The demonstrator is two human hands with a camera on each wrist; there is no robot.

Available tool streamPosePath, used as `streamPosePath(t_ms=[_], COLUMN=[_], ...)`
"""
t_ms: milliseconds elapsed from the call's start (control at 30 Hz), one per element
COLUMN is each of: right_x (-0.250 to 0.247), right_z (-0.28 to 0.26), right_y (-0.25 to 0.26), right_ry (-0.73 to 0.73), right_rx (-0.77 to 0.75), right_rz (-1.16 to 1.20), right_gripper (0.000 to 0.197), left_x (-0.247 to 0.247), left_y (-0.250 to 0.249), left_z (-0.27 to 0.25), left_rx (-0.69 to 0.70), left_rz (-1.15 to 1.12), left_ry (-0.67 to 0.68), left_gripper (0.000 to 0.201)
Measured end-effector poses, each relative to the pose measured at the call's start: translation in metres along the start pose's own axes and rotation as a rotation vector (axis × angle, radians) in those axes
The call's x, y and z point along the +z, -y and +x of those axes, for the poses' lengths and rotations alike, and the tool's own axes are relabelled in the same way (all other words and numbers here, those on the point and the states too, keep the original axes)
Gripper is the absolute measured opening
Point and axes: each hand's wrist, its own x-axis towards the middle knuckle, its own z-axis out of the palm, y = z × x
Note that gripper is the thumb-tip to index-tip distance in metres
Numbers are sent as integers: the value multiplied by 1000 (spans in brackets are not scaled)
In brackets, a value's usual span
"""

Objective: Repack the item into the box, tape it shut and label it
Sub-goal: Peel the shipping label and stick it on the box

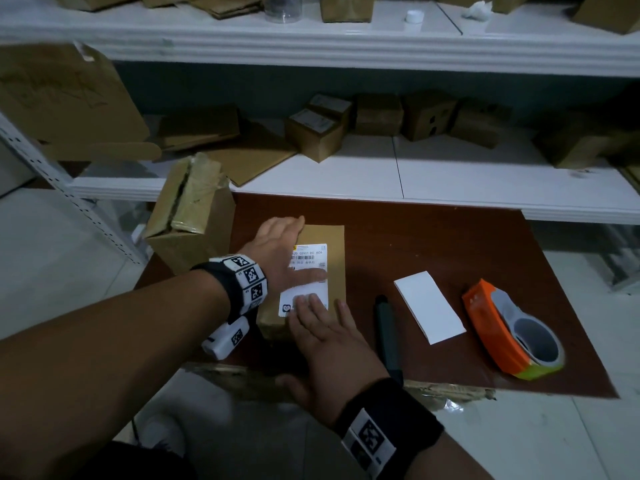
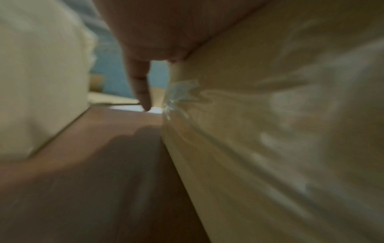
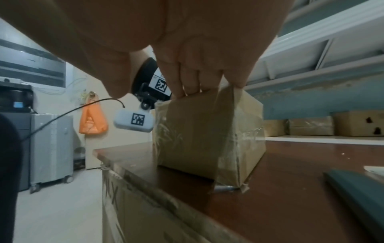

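Hands (image 1: 277,251) (image 1: 325,337) lie flat with straight fingers on the box (image 1: 334,244), apparently smoothing its label (image 1: 308,268) so it sticks.

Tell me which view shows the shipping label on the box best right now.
The head view: the shipping label lies face-up on top of the box, barcode visible, with the left hand and right hand pressing flat on it. The right wrist view shows only the box's taped side; the left wrist view is a blurred box side. Neither shows the label.
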Motion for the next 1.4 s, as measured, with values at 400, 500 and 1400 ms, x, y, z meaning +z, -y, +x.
streamPosePath(t_ms=[400, 500, 1400], right_x=[-3, -1, -1], right_z=[2, 3, 31], right_y=[-9, -12, -29], right_ry=[-41, -56, -68], right_rx=[-38, -55, 158], right_rz=[71, 55, 64], right_gripper=[85, 85, 104], left_x=[-6, -8, -1], left_y=[-17, -19, -10], left_z=[31, 36, -34], left_rx=[-104, -144, 136], left_rz=[138, 69, -153], left_ry=[-77, -87, -136], left_gripper=[73, 58, 67])
